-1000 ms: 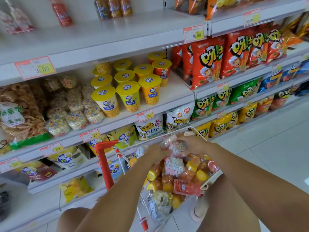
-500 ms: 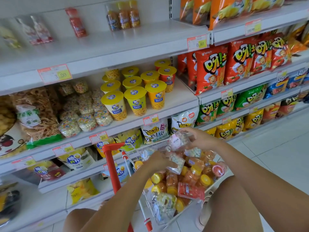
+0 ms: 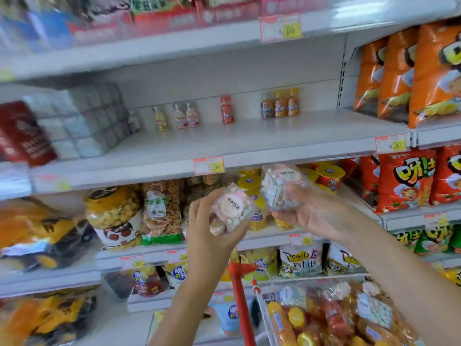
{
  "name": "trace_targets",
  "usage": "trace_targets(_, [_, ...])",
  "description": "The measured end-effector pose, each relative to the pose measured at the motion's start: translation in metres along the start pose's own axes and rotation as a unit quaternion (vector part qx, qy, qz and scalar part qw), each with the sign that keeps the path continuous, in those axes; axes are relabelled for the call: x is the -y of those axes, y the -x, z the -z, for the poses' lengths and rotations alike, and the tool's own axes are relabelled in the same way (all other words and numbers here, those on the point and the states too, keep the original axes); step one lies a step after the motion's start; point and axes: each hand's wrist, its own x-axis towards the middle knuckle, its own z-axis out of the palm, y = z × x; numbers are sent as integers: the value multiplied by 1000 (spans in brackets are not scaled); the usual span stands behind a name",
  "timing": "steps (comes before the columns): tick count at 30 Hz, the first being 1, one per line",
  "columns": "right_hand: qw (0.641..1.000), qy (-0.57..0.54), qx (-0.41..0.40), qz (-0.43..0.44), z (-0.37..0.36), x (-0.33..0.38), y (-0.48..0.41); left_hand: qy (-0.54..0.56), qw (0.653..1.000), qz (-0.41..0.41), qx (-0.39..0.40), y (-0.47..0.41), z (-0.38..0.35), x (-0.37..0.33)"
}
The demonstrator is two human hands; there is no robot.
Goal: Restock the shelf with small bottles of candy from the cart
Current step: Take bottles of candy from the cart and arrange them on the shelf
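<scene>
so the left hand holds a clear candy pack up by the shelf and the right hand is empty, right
Not empty: in the head view the right hand grips a second clear candy pack; the left hand holds the first candy pack up by the shelf.

Bright, even light — left edge motion-blurred.

Both arms are raised in front of the body. The left forearm rises steeply from below, and the left hand grips a candy bottle with curled fingers and thumb. The right forearm reaches in from the lower right. The right hand, palm turned up, holds a second candy bottle just beside the first.
</scene>
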Motion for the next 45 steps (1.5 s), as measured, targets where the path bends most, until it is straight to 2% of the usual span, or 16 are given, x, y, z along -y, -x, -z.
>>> trace_targets(4, [999,15,43,0,-63,6,-46,-39,994,-33,-97,-23,52,0])
trace_targets(8, [988,131,78,1,-115,6,-97,-52,982,-40,-177,-45,104,12])
trace_targets(12, [956,282,77,29,-169,10,-151,-21,969,12,-247,-76,157,32])
trace_targets(14, [945,319,66,36,-192,10,-183,9,963,45,-266,-95,181,46])
trace_targets(19, [920,376,97,45,-232,3,-260,-37,950,81,-299,-145,230,77])
trace_targets(23, [925,366,89,35,-242,-5,-305,-111,937,99,-317,-180,259,107])
trace_targets(27, [922,381,54,46,-237,-22,-335,-164,933,106,-303,-198,272,137])
trace_targets(30, [932,354,70,26,-232,-34,-346,-193,926,126,-298,-204,269,155])
trace_targets(35, [943,316,109,-2,-230,-45,-355,-202,916,138,-319,-211,262,171])
trace_targets(40, [974,211,76,-31,-228,-63,-365,-182,912,134,-342,-209,261,177])
trace_targets(45, [976,198,80,-37,-225,-68,-369,-176,905,169,-348,-211,259,177])
